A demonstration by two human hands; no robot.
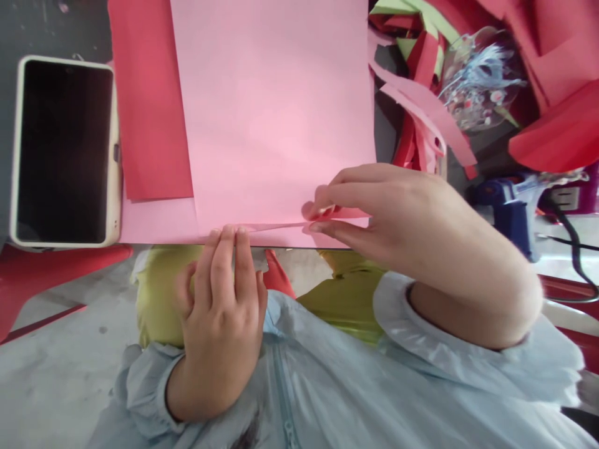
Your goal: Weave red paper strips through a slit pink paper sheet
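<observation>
A large sheet of pink paper (276, 112) lies on the table in front of me, its near edge lifted a little in a narrow strip. My right hand (397, 212) pinches that near edge between thumb and fingers, toward the sheet's right corner. Stretched fingers of my left hand (222, 318) rest on the same edge farther left, with the palm over my lap. Under the sheet, more pink paper (159, 219) shows along the table edge. A red sheet (152, 106) lies to the left, partly covered by the pink one.
A tablet or phone in a pale case (65, 149) lies at the left. On the right are curled paper strips (423, 109), a clear bag of beads and blue tassels (484, 78), red paper (561, 125) and a blue glue gun (508, 206) with a black cable.
</observation>
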